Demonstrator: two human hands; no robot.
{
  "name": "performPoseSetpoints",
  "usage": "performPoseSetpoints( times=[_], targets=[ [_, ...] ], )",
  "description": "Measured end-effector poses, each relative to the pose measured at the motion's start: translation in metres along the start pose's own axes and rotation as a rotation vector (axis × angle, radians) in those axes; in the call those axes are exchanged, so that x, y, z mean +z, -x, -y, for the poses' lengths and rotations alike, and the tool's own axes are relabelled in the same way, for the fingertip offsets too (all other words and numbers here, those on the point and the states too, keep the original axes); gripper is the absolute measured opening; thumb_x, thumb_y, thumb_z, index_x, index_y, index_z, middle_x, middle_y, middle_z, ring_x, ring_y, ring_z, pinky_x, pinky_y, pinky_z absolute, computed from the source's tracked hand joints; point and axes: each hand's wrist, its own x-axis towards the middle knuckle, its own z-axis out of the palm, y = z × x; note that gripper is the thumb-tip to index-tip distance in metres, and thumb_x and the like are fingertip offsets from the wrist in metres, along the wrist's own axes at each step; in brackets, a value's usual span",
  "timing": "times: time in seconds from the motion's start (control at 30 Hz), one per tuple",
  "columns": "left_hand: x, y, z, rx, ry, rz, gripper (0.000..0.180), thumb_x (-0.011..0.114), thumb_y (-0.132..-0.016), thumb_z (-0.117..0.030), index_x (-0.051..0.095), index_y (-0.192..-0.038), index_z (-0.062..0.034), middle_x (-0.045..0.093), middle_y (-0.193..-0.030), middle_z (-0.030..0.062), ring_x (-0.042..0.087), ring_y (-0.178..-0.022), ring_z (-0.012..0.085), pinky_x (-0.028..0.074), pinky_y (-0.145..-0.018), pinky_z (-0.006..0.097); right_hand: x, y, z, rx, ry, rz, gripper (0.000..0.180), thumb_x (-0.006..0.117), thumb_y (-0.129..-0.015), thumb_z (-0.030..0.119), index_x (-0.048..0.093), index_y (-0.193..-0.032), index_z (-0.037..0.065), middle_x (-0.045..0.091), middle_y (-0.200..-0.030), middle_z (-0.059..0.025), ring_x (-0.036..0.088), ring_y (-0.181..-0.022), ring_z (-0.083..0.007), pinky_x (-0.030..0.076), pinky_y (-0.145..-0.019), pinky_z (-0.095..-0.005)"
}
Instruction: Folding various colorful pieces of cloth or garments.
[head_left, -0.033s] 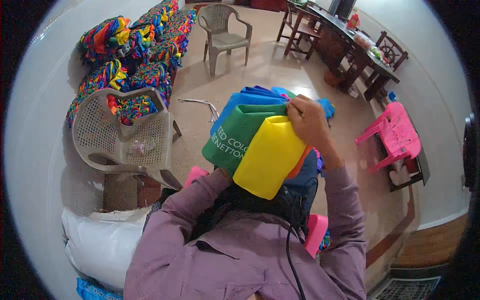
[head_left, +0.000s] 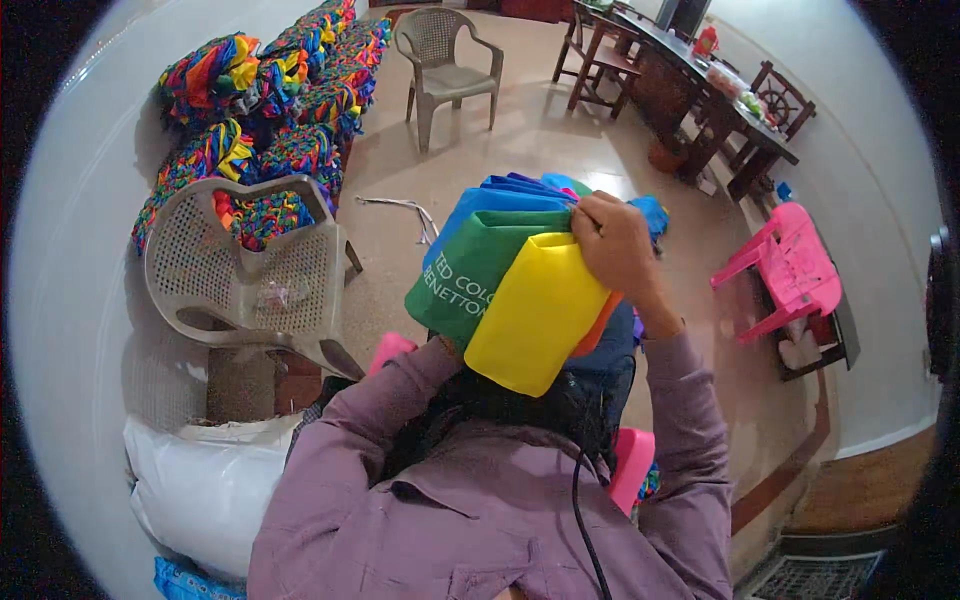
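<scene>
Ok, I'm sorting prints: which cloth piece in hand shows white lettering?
The green piece; the yellow piece to its right and blue piece behind show none.

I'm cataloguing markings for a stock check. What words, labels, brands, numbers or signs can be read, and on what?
Green fabric piece: white capital letters in two lines, partly covered by the yellow piece; I don't copy printed wording.
Pink plastic seat: dark marks, too small to make out.
No other text is clear.
</scene>
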Motion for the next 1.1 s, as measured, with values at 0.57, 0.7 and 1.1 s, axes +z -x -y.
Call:
performPoseSetpoints(
  times=[0.57,0.7,1.1],
  targets=[
    [0.051,-0.032,-0.039,-0.002,-0.056,-0.052,0.046,0.042,-0.111,-0.031,0.040,-0.152,-0.0100,0.051,-0.149,0.0125,0.054,-0.131,0.0285,0.046,-0.112,0.041,0.060,-0.004,0.020,0.099,-0.019,-0.253,0.024,0.068,-0.097,0.020,0.068,-0.083,0.000,0.065,-0.076,-0.0185,0.067,-0.072,-0.0353,0.051,-0.065,-0.0449],
    [0.090,-0.052,-0.050,-0.024,0.021,-0.097,0.042,0.042,-0.111,-0.029,0.045,-0.149,-0.0096,0.056,-0.144,0.0130,0.059,-0.126,0.0286,0.049,-0.110,0.040,0.055,-0.005,0.032,0.166,-0.233,-0.321,0.015,0.070,-0.096,0.015,0.069,-0.096,0.000,0.067,-0.081,-0.0161,0.070,-0.078,-0.0280,0.053,-0.071,-0.0397],
    [0.136,-0.006,-0.074,-0.020,-0.258,-0.021,0.053,0.044,-0.111,-0.034,0.036,-0.157,-0.0096,0.047,-0.153,0.0145,0.053,-0.135,0.0292,0.046,-0.113,0.045,0.047,-0.012,0.058,0.123,-0.466,-0.278,0.023,0.070,-0.098,0.015,0.066,-0.115,0.000,0.070,-0.101,-0.0100,0.066,-0.092,-0.0159,0.053,-0.083,-0.0299]
  ],
)
